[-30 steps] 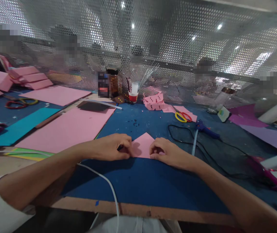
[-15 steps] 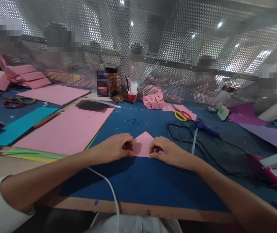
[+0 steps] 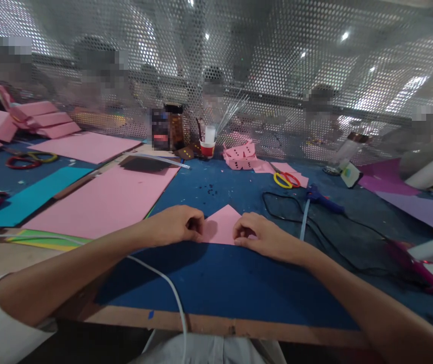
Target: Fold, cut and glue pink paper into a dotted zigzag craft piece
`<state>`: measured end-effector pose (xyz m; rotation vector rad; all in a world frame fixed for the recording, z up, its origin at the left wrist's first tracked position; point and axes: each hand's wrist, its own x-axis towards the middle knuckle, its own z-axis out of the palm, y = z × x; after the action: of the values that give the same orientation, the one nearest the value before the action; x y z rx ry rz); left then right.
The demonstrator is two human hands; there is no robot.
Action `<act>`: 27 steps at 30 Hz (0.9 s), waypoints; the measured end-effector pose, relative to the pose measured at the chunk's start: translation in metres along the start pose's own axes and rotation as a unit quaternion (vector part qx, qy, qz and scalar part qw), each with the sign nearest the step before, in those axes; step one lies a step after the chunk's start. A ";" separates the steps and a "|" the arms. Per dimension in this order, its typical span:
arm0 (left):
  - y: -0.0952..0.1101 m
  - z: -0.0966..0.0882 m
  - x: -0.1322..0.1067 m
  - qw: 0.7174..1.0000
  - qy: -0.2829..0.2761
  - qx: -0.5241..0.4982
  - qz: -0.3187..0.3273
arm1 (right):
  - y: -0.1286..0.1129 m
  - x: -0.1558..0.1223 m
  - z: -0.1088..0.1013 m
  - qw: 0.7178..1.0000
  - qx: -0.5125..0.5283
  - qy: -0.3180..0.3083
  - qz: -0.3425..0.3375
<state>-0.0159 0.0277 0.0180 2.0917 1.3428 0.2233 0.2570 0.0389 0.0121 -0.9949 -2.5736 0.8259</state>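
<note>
A small piece of pink paper [image 3: 221,226] lies on the blue mat, its pointed corner facing away from me and a straight edge towards me. My left hand [image 3: 181,224] pinches its left end, thumb and fingers curled together. At the right end, my right hand [image 3: 254,231] grips the paper with bent fingers and the thumb near the straight edge. The ends of the paper are hidden under both hands.
Left of me lie large pink sheets [image 3: 106,205] and a teal strip [image 3: 42,194]. Scissors [image 3: 286,180], a blue glue gun [image 3: 324,199] with black cord, and a red-white cup [image 3: 207,148] stand or lie beyond. A white cable [image 3: 174,288] crosses the mat's near edge.
My left hand has slid slightly left along the paper, uncovering more of it. My right hand has stayed in nearly the same place.
</note>
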 end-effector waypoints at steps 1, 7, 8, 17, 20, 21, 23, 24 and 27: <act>-0.001 -0.001 0.000 1.000 -0.005 -0.001 0.002 | 0.000 0.000 0.000 1.000 0.000 0.000 0.000; -0.008 -0.009 0.001 0.999 -0.026 0.005 -0.023 | -0.001 0.000 0.000 1.000 0.003 -0.002 0.002; -0.009 -0.010 0.001 0.999 -0.028 0.009 -0.031 | 0.000 0.000 0.000 1.000 0.005 -0.002 0.000; -0.006 -0.022 -0.001 0.993 -0.047 0.099 -0.050 | 0.001 0.001 0.001 1.000 0.005 0.000 0.001; -0.003 -0.027 -0.004 0.991 -0.065 0.090 -0.077 | 0.001 0.001 0.000 1.000 0.006 -0.001 0.000; -0.003 -0.028 -0.005 0.991 -0.069 0.085 -0.081 | 0.001 0.001 0.000 1.000 0.006 -0.001 0.001; -0.005 -0.031 -0.006 0.991 -0.075 0.081 -0.081 | 0.000 0.000 0.000 1.000 0.007 -0.004 0.003; -0.006 -0.032 -0.007 0.990 -0.076 0.085 -0.079 | 0.000 0.000 0.000 1.000 0.008 -0.005 0.004; -0.012 -0.034 -0.007 0.988 -0.081 0.103 -0.081 | 0.000 0.000 0.000 1.000 0.012 -0.004 0.000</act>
<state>-0.0437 0.0393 0.0393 2.1005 1.4783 -0.1577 0.2574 0.0389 0.0122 -0.9877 -2.5641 0.8610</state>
